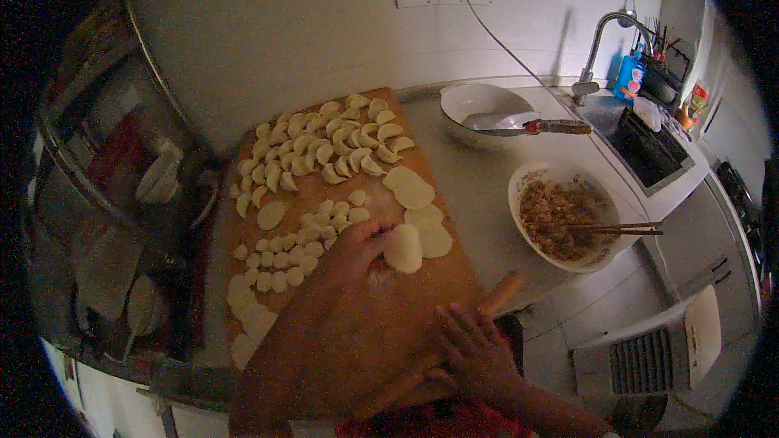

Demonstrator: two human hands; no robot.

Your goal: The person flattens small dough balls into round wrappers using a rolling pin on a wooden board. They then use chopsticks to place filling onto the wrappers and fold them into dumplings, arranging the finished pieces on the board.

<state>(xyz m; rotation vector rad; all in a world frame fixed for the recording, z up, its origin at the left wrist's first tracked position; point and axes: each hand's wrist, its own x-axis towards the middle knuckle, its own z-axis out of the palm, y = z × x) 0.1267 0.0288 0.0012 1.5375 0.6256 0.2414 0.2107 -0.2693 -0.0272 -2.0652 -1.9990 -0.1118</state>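
My left hand [353, 255] reaches over the wooden board [420, 301] and pinches a flat dough wrapper [404, 250] by its left edge. My right hand [471, 340] lies across a wooden rolling pin [504, 293] at the board's near right edge, covering its middle. More rolled wrappers [411, 187] overlap along the board's right side, and others [252, 310] lie at its left. Small dough pieces [280, 260] sit mid-board, some hidden behind my left hand. Rows of folded dumplings [313, 149] fill the far part, with one single wrapper [271, 216] below them.
Right of the board, a white bowl [517, 201] of minced filling [563, 213] holds chopsticks [627, 229]. Behind it, a knife [557, 126] rests across another white bowl [481, 97]. A sink [648, 146] with a faucet [608, 18] stands far right. A cable [499, 39] hangs from the wall sockets.
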